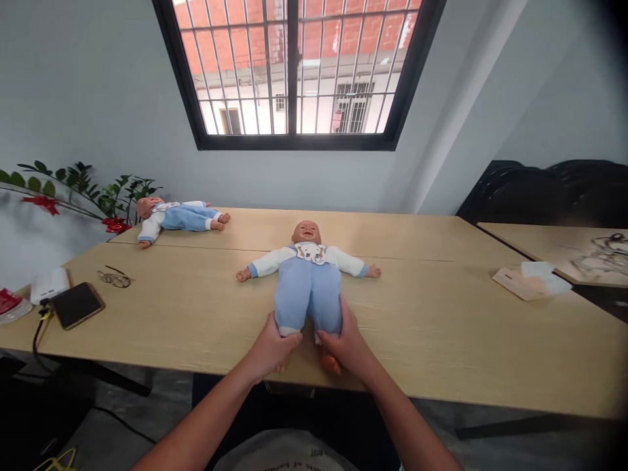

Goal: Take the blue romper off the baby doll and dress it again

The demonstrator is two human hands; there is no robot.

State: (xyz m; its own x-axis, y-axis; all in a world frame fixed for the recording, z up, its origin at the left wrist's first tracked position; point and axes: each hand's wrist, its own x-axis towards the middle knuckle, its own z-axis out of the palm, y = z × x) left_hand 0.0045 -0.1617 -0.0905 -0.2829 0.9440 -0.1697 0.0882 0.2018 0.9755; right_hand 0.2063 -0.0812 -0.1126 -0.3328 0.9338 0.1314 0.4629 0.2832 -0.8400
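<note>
A baby doll [309,281] in light blue trousers and a white top with an animal-face bib lies on its back on the wooden table [422,340]. Its head points to the window and its arms are spread wide. My left hand [275,347] is wrapped round the doll's lower leg on the left. Round the other lower leg, my right hand [346,340] is closed, with the thumb on top near the trouser cuff. One bare foot shows below my right hand; the other foot is mostly hidden by my left hand.
A second, similarly dressed doll [184,216] lies at the far left, near a leafy plant [98,193]. Glasses [115,277], a cabled phone [77,305] and a white box [50,285] are on the left. A paper packet [523,282] lies at the right, beside another table [549,242].
</note>
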